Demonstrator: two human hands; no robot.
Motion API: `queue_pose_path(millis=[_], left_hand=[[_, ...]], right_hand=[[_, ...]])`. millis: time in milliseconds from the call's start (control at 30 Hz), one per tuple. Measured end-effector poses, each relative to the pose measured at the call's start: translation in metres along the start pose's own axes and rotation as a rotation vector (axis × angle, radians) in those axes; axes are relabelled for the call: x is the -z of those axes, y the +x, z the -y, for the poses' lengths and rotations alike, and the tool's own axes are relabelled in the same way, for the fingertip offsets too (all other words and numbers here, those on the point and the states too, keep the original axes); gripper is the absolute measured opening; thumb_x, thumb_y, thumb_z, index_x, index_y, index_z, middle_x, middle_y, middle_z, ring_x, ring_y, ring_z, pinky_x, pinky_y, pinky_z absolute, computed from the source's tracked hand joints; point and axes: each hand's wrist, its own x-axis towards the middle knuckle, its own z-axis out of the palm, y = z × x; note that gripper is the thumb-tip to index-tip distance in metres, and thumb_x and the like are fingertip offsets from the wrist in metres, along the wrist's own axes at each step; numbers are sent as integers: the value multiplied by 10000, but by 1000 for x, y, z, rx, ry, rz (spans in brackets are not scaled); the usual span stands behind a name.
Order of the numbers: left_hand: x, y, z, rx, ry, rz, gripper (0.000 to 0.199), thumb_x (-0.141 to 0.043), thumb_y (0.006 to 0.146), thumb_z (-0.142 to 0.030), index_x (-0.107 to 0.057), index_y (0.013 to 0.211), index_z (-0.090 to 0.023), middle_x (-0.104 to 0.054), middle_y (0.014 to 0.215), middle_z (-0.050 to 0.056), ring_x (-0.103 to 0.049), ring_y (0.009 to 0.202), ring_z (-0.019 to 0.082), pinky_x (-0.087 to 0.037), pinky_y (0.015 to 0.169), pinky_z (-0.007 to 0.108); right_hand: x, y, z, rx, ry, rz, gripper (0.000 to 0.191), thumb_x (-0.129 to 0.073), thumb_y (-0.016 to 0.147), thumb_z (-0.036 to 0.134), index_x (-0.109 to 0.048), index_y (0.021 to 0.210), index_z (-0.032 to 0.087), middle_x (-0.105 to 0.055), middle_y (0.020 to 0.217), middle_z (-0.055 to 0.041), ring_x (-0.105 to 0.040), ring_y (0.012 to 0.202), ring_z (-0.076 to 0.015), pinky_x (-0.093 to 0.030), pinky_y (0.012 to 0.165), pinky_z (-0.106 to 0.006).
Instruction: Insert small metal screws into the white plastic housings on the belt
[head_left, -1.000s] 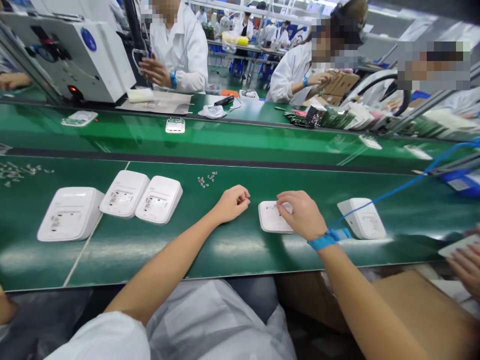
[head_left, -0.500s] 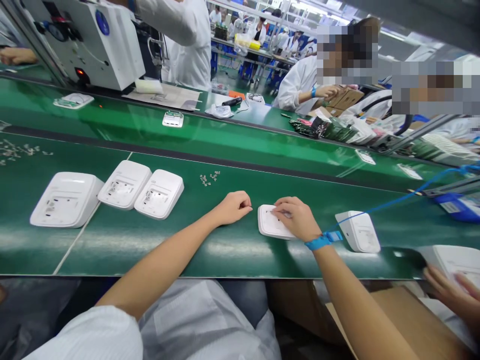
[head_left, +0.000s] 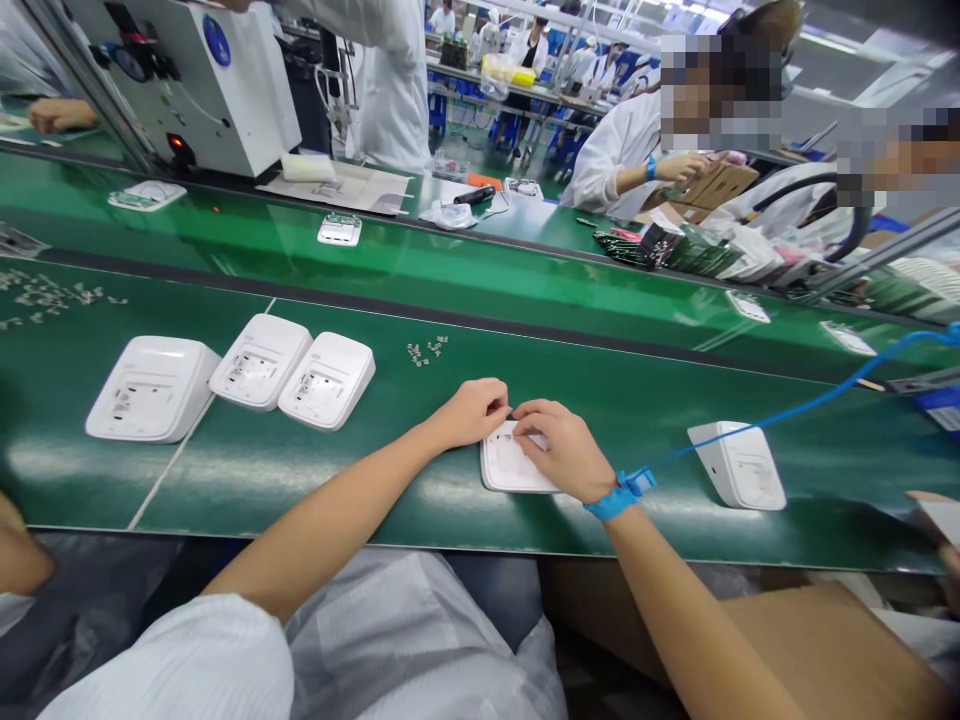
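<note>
A white plastic device housing (head_left: pixel 496 472) with a recessed panel lies on the green bench in front of me. My right hand (head_left: pixel 564 452) reaches over it with fingers bent and fingertips together at the recess, hiding its right part. Whatever those fingertips hold is too small to see. At the housing's upper left corner is my left hand (head_left: pixel 477 410), its fingers curled closed; anything inside is hidden. The two hands nearly meet. Beyond them lies a small cluster of tiny pale pieces (head_left: pixel 426 350).
Three similar housings stand to the left, the nearest a white housing (head_left: pixel 319 385); another housing (head_left: pixel 750 470) stands right. A blue wrist-strap cord (head_left: pixel 795 402) crosses the right side. Behind the bench runs a green belt (head_left: pixel 465 275) carrying white parts. Co-workers' hands show at both sides.
My right hand has moved left, and the housing under it has shifted left too, up against my left hand. At the far right, a co-worker's housing has mostly left the view.
</note>
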Motion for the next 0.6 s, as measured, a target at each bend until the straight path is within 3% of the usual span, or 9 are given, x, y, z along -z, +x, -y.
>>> queue_pose_path(millis=[167, 267, 367, 467, 600], left_hand=[[1, 1, 2, -5, -7, -1, 103, -531, 830, -141, -508, 741, -187, -506, 722, -30, -465, 684, 108, -371, 641, 244], [0, 1, 4, 39, -52, 18, 181, -425, 876, -104, -541, 989, -186, -565, 847, -7, -507, 696, 106, -431, 674, 250], [-2, -2, 1, 86, 38, 33, 280, -336, 929, -119, -499, 1149, -176, -596, 1034, 57, -577, 842, 138, -484, 787, 295], [1, -7, -9, 97, 218, 80, 267, -295, 966, -188, -521, 1109, -192, -589, 1111, 72, -583, 958, 181, -478, 849, 343], [8, -10, -23, 175, 359, 145, 170, -390, 903, -215, -547, 967, -207, -593, 987, 36, -573, 857, 191, -451, 748, 341]], right_hand=[[-1, -3, 1, 23, 27, -103, 130, -574, 819, 104, -648, 825, 211, -657, 983, -59, -599, 911, -223, -501, 799, -370], [-3, -7, 1, 57, 75, -144, 187, -532, 817, 60, -627, 844, 219, -664, 889, -35, -589, 862, -206, -502, 746, -342], [-5, -9, 2, 78, 94, -170, 220, -515, 814, 39, -622, 843, 228, -671, 839, -14, -591, 841, -198, -501, 741, -337], [-7, -10, 4, 102, 50, -187, 221, -521, 808, 35, -619, 826, 232, -672, 814, -7, -585, 846, -204, -499, 761, -347], [-9, -10, 8, 113, -57, -207, 206, -520, 806, 36, -608, 808, 222, -656, 785, -22, -574, 849, -217, -494, 755, -355]])
